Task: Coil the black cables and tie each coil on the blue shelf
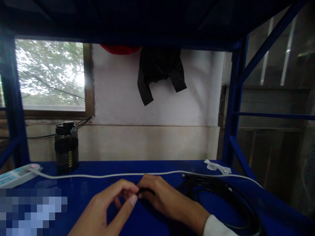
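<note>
My left hand (108, 206) comes in from the lower left, its thumb and forefinger pinched on a short stretch of thin black cable (147, 190). Right beside it, my right hand (159, 196) has its fingers curled round the same cable, and the fingertips of both hands almost meet. The fingers hide the cable's end. A loose coil of black cable (228, 193) lies on the blue shelf to the right of my right hand, partly behind the forearm. I cannot tell whether the held piece joins the coil.
A white power strip (22, 174) lies at the left, its white cord (98, 176) running across the blue shelf (103, 165). Behind it stands a dark water bottle (66, 147). Crumpled white plastic (218, 166) lies at the back right. Blue posts (233, 98) frame the shelf.
</note>
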The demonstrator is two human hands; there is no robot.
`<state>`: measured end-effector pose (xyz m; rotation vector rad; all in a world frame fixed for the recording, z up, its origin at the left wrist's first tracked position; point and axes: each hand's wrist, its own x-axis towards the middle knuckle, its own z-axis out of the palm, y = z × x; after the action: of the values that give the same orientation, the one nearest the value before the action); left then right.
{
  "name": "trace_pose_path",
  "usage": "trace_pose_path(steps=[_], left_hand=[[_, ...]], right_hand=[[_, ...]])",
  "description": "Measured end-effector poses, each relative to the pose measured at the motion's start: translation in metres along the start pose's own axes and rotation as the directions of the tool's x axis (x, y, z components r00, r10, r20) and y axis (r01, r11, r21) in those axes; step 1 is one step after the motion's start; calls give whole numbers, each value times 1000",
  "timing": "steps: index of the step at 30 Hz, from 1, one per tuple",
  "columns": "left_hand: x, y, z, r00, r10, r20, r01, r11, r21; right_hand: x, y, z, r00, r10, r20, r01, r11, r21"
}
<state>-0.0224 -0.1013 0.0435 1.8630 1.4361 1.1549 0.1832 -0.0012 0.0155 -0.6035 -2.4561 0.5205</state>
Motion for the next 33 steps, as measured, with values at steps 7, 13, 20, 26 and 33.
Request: trace_pose_path(steps=[7, 13, 20, 26, 33], left_hand=[[64, -41, 19, 968, 133, 213, -164, 977, 138], [65, -52, 31, 983, 103, 150, -125, 981, 148], [54, -70, 32, 997, -2, 78, -5, 996, 91], [63, -55, 32, 958, -73, 278, 128, 974, -186], [64, -59, 28, 960, -87, 267, 183, 915, -360]], right_hand=[[0, 6, 2, 999, -6, -50, 10, 997, 76], [-15, 17, -8, 996, 79, -39, -76, 995, 64], [-21, 18, -6, 986, 159, -39, -159, 987, 12], [-21, 10, -10, 986, 161, -40, -163, 985, -59], [-20, 10, -11, 975, 222, -29, -223, 960, -170]])
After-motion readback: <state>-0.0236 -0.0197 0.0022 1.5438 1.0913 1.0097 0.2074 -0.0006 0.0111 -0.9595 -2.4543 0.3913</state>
